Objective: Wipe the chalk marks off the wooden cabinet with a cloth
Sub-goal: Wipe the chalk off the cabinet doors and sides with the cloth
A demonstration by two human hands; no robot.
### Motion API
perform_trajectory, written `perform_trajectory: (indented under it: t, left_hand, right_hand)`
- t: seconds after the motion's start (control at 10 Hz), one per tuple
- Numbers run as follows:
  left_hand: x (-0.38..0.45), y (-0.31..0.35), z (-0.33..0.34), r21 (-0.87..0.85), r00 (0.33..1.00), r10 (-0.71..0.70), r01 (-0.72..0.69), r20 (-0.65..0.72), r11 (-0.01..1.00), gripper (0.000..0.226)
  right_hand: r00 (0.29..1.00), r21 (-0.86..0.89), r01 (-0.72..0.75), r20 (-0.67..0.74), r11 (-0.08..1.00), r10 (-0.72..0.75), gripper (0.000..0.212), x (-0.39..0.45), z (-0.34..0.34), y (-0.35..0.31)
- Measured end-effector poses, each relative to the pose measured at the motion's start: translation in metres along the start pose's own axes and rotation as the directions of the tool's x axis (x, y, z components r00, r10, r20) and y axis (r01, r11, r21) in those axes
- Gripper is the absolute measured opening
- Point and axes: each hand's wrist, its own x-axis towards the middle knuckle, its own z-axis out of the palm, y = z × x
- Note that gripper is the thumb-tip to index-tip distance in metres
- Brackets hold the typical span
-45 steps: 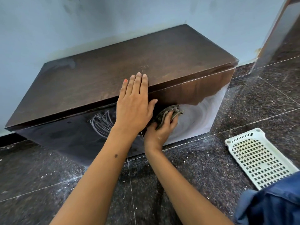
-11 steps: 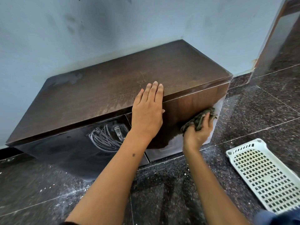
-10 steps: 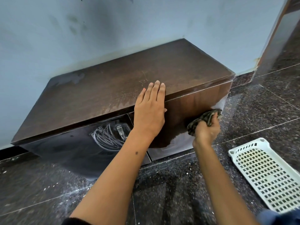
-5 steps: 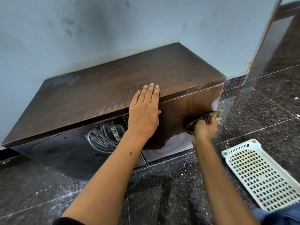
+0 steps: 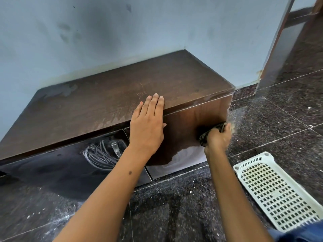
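Note:
A low dark wooden cabinet point(image 5: 108, 102) stands against the pale wall. My left hand point(image 5: 147, 126) rests flat over its top front edge, fingers straight. My right hand point(image 5: 217, 137) grips a dark bunched cloth point(image 5: 208, 132) and presses it on the right door near its right edge; this hand is motion-blurred. A white chalk patch point(image 5: 181, 160) covers the bottom of the right door. White chalk scribbles point(image 5: 98, 155) circle the metal handle point(image 5: 115, 149) on the left door.
A white perforated plastic tray point(image 5: 274, 191) lies on the dark speckled stone floor point(image 5: 174, 206) at the right. Chalk dust is scattered on the floor tiles. A door frame point(image 5: 277, 44) stands at the far right. Blue clothing shows at the bottom right corner.
My right hand and the cloth have moved from the middle of the right door to its right edge, and the upper chalk there is gone. My left hand stays on the cabinet top.

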Motion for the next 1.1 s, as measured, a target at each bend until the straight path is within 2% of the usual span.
perform_trajectory:
  t: [0.1,0.2,0.3,0.4,0.5,0.6,0.7,0.8,0.9,1.0,1.1]
  left_hand:
    - [-0.001,-0.001,0.0,-0.004,1.0,0.003,-0.003,-0.002,1.0,0.07]
    - [0.0,0.0,0.0,-0.011,1.0,0.001,-0.001,-0.001,1.0,0.07]
    - [0.0,0.0,0.001,-0.017,1.0,0.001,-0.001,-0.008,1.0,0.071]
    - [0.0,0.0,0.0,-0.01,1.0,-0.005,0.005,-0.004,1.0,0.071]
    - [0.001,0.001,-0.002,-0.007,1.0,-0.006,0.006,0.024,1.0,0.07]
    - [0.0,0.0,-0.001,-0.007,1.0,-0.005,0.005,0.02,1.0,0.07]
    - [0.0,0.0,0.0,-0.015,1.0,0.0,0.0,-0.003,1.0,0.07]
    - [0.0,0.0,0.001,-0.025,1.0,-0.002,0.002,-0.025,1.0,0.071]
    - [0.0,0.0,0.004,-0.016,0.999,0.009,-0.01,-0.041,1.0,0.071]
    - [0.0,-0.001,0.005,-0.007,0.999,0.014,-0.015,-0.045,1.0,0.07]
    - [0.001,0.0,0.004,-0.007,0.999,0.014,-0.014,-0.042,1.0,0.069]
  right_hand:
    - [0.949,-0.121,0.315,0.008,0.942,-0.316,0.076,-0.014,0.009,-0.027]
    - [0.868,-0.213,0.482,-0.015,0.85,-0.496,0.075,-0.028,0.015,-0.04]
    - [0.843,-0.219,0.515,-0.044,0.829,-0.535,0.075,-0.025,0.017,-0.015]
    - [0.936,-0.274,0.324,-0.045,0.906,-0.348,0.073,-0.019,0.012,0.024]
    - [0.999,-0.339,0.043,0.003,0.94,-0.045,0.074,-0.008,0.001,0.04]
    - [1.0,-0.27,0.018,0.014,0.963,-0.014,0.073,-0.009,0.001,0.024]
    - [0.949,-0.22,0.309,0.015,0.925,-0.314,0.077,-0.04,0.014,0.004]
    - [0.879,-0.192,0.459,-0.043,0.868,-0.475,0.076,-0.052,0.026,0.015]
    - [0.908,-0.198,0.382,-0.103,0.903,-0.407,0.078,-0.028,0.024,0.047]
    - [0.986,-0.269,0.086,-0.116,0.959,-0.121,0.074,0.001,0.01,0.078]
    - [0.982,-0.324,-0.186,-0.045,0.928,0.181,0.072,0.024,-0.002,0.09]
